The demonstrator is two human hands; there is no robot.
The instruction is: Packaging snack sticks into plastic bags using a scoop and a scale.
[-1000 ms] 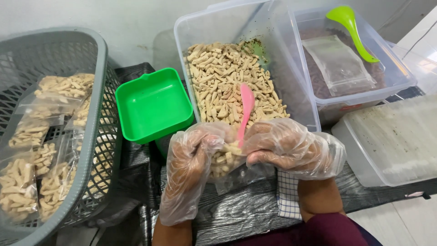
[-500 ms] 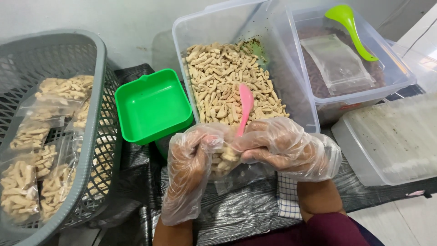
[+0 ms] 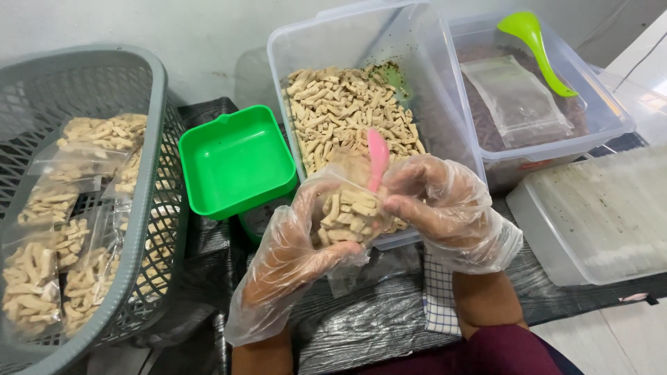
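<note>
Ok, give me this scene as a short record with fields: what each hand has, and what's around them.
left hand: gloved left hand cups a small clear bag of pale snack sticks
right hand: gloved right hand pinches the bag's right side
behind hands: clear tub of snack sticks with a pink spoon
left side: green square tray; grey basket with filled bags
right side: clear tub with a green spoon

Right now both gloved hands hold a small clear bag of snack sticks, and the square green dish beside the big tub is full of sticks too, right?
Not quite. The head view shows the square green dish empty. The rest holds: left hand and right hand hold the small clear bag.
</note>
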